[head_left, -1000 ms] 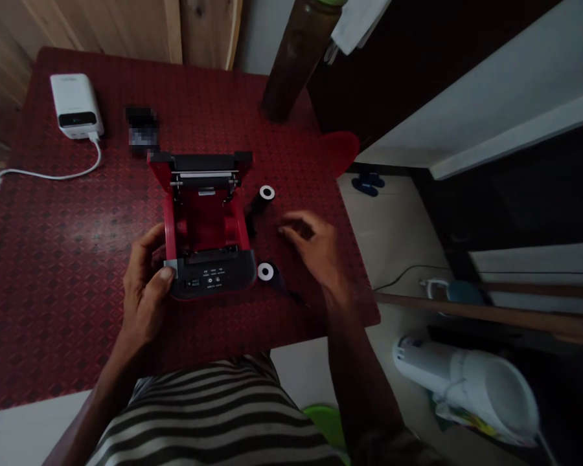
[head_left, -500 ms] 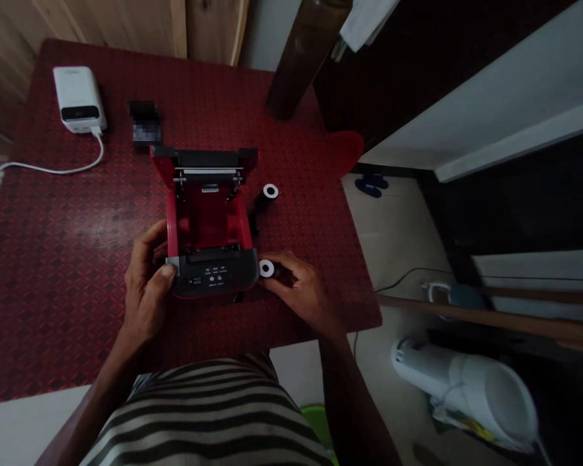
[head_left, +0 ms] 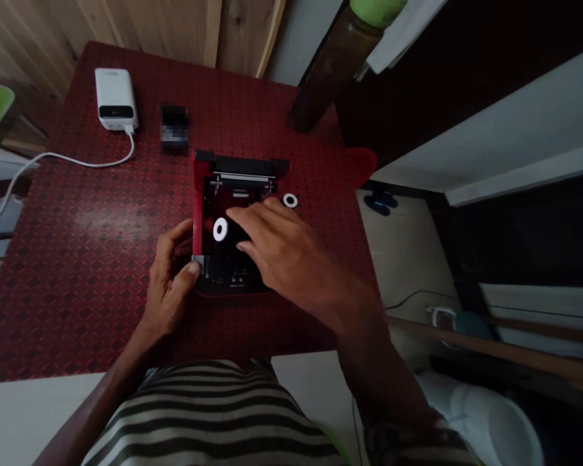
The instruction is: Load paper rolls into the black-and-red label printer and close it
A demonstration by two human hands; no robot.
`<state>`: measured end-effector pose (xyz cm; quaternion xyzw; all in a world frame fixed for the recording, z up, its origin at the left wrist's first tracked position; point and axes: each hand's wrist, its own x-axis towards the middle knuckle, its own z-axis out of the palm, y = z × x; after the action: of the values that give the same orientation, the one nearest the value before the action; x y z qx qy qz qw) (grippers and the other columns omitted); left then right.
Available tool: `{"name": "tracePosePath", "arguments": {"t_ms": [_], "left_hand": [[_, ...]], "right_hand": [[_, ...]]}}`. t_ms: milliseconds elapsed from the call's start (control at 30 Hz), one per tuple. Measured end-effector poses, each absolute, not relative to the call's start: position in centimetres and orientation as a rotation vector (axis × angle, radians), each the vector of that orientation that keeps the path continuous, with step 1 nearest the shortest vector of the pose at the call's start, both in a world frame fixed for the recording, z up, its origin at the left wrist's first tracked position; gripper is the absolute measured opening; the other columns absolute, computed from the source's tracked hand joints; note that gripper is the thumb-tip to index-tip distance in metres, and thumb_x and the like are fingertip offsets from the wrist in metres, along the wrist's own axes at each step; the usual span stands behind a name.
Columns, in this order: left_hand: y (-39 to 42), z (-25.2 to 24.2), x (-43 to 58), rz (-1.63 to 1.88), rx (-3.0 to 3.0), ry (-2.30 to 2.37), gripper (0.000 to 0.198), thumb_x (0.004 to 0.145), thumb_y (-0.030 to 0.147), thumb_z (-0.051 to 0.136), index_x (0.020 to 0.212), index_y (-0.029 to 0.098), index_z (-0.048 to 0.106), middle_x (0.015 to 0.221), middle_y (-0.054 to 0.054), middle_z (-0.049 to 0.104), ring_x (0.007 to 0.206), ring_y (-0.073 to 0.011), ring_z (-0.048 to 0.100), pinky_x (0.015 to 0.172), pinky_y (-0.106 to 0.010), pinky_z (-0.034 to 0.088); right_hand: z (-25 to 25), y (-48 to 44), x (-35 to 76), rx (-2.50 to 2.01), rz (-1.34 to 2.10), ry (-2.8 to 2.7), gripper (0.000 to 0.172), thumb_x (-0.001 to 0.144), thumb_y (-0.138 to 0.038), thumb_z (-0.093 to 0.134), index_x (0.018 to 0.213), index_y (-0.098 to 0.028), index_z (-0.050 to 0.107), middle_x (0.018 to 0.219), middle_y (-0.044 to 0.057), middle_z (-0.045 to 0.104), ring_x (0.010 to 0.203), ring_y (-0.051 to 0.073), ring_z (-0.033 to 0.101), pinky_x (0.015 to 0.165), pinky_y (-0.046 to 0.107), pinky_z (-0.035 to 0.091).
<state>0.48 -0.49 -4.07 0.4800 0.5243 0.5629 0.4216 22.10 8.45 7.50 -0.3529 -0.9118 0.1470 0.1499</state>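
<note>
A small red and black printer (head_left: 201,194) sits open on the red table (head_left: 78,259), its lid tilted back. My left hand (head_left: 172,278) grips the printer's front left corner, thumb on the grey edge. My right hand (head_left: 282,252) is over the open bay, fingers closed on a black roll with a white core (head_left: 220,230), held inside the red compartment. A second black roll with a white core (head_left: 290,200) lies on the table just right of the printer.
A white power bank (head_left: 115,98) with a white cable (head_left: 63,158) lies at the back left, a small black box (head_left: 173,126) beside it. A tall dark bottle (head_left: 335,65) stands at the back right. The table's right edge drops to the floor with a white appliance (head_left: 495,421).
My right hand picked up the near roll from beside the printer's front right corner and carried it left and up into the open bay. The left hand stayed on the printer.
</note>
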Motion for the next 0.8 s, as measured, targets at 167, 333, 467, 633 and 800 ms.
{"name": "tracePosePath", "arguments": {"t_ms": [167,333,467,633,800], "left_hand": [[-0.5,-3.8,0.4,1.397,1.221,1.335,0.064,0.112,0.064,0.074,0.166,0.03,0.07,0.169,-0.014,0.072,0.153,-0.0415,0.071,0.131,-0.066,0.058],[-0.5,-3.7,0.3,1.375,1.24,1.352,0.063,0.113,0.064,0.073,0.166,0.032,0.07,0.167,-0.013,0.072,0.152,-0.0412,0.072,0.128,-0.063,0.061],[-0.6,-3.5,0.2,1.346,1.225,1.354,0.063,0.113,0.065,0.073,0.167,0.033,0.069,0.168,-0.013,0.072,0.154,-0.0421,0.07,0.126,-0.064,0.061],[-0.6,-3.6,0.1,1.343,1.224,1.352,0.063,0.112,0.064,0.074,0.167,0.033,0.069,0.168,-0.014,0.072,0.155,-0.042,0.07,0.123,-0.062,0.064],[-0.6,-3.8,0.1,1.344,1.218,1.346,0.064,0.113,0.064,0.074,0.168,0.034,0.069,0.168,-0.013,0.071,0.153,-0.0407,0.071,0.125,-0.061,0.062]], "right_hand": [[5.3,9.1,19.3,-1.168,0.177,-2.797,0.034,0.113,0.005,0.054,0.114,-0.018,0.079,0.109,0.013,0.086,0.11,0.032,0.076,0.098,0.046,0.06],[5.2,10.0,18.5,-1.239,0.222,-2.819,0.036,0.111,0.006,0.056,0.114,-0.018,0.082,0.106,0.013,0.088,0.11,0.03,0.08,0.095,0.041,0.058],[5.4,11.3,17.7,-1.333,0.318,-2.92,0.038,0.11,0.006,0.056,0.116,-0.02,0.084,0.104,0.011,0.088,0.098,0.028,0.083,0.081,0.038,0.058],[5.3,11.6,17.7,-1.374,0.464,-2.918,0.037,0.111,0.005,0.058,0.123,-0.019,0.083,0.119,0.013,0.09,0.106,0.028,0.087,0.09,0.039,0.064],[5.7,11.1,20.1,-1.165,0.608,-2.736,0.047,0.108,0.009,0.059,0.131,-0.022,0.084,0.135,0.009,0.089,0.129,0.028,0.084,0.116,0.046,0.067]]}}
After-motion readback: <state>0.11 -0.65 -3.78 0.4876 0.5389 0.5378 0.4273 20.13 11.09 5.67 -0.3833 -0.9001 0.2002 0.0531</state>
